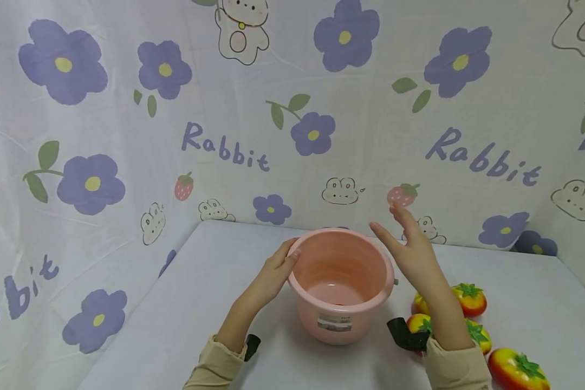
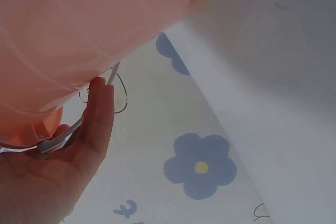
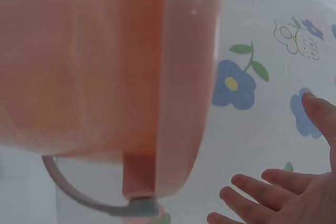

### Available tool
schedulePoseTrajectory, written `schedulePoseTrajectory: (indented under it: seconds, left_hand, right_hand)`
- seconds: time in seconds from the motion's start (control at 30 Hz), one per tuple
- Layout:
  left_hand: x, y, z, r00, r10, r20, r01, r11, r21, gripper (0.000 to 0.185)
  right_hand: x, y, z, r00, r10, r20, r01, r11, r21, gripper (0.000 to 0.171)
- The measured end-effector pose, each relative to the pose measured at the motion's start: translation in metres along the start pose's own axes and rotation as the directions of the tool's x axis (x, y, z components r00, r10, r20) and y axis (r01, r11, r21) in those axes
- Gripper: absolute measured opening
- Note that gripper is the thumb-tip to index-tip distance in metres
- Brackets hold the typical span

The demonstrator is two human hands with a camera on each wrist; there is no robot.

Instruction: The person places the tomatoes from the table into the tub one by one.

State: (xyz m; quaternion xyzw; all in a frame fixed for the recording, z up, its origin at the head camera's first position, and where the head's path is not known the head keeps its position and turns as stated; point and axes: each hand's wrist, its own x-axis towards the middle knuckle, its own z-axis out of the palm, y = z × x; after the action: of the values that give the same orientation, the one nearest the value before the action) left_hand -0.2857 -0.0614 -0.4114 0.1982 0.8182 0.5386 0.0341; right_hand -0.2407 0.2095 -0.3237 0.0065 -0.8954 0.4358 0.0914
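A pink plastic bucket [image 1: 341, 265] stands in front of me, its mouth tipped slightly toward the head camera. My left hand [image 1: 275, 273] grips its left rim, thumb over the edge and fingers outside. In the left wrist view, the thin grey handle [image 2: 65, 136] runs along those fingers, beside the pink wall. Raised at the right rim, my right hand [image 1: 414, 252] holds nothing, its fingers spread. The right wrist view shows a gap between that hand [image 3: 294, 198] and the bucket, whose handle [image 3: 89, 198] hangs at the side. A sliver of red shows inside the bucket.
Several red-and-yellow toy fruits with green leafy tops, one of them a fruit [image 1: 517, 369] near the front, lie right of the bucket, partly behind my right forearm. Black pieces [image 1: 408, 336] show at both wrists. A patterned curtain [image 1: 292, 81] stands behind the white table [image 1: 214, 260].
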Motion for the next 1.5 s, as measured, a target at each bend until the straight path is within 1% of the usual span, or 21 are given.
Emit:
schedulePoseTrajectory:
  seconds: [0.13, 0.33, 0.5, 0.93, 1.2, 1.5]
  left_hand:
    - [0.0, -0.001, 0.0, 1.0, 0.006, 0.003, -0.006, 1.0, -0.007, 0.049]
    - [0.0, 0.0, 0.0, 1.0, 0.014, 0.006, -0.014, 1.0, -0.017, 0.049]
    - [0.0, 0.0, 0.0, 1.0, 0.013, 0.004, -0.013, 1.0, -0.013, 0.048]
    - [0.0, 0.002, 0.0, 1.0, 0.013, -0.003, -0.013, 1.0, 0.002, 0.049]
    - [-0.001, 0.003, 0.0, 1.0, -0.007, -0.005, 0.007, 1.0, 0.005, 0.051]
    - [0.001, 0.0, 0.001, 1.0, -0.001, -0.012, 0.001, 1.0, 0.008, 0.052]
  right_hand:
    - [-0.002, 0.007, -0.005, 1.0, 0.024, -0.006, -0.025, 1.0, -0.019, 0.087]
    - [-0.005, 0.023, -0.013, 0.999, 0.039, -0.011, -0.039, 0.998, -0.039, 0.088]
    - [-0.008, 0.036, -0.02, 0.999, 0.043, -0.022, -0.043, 0.999, -0.032, 0.087]
    - [-0.011, 0.064, -0.033, 0.995, 0.099, -0.027, -0.099, 0.995, -0.025, 0.087]
    - [-0.013, 0.083, -0.041, 0.991, 0.123, -0.049, -0.124, 0.992, -0.034, 0.088]
    - [-0.017, 0.102, -0.049, 0.983, 0.176, -0.05, -0.178, 0.983, -0.044, 0.089]
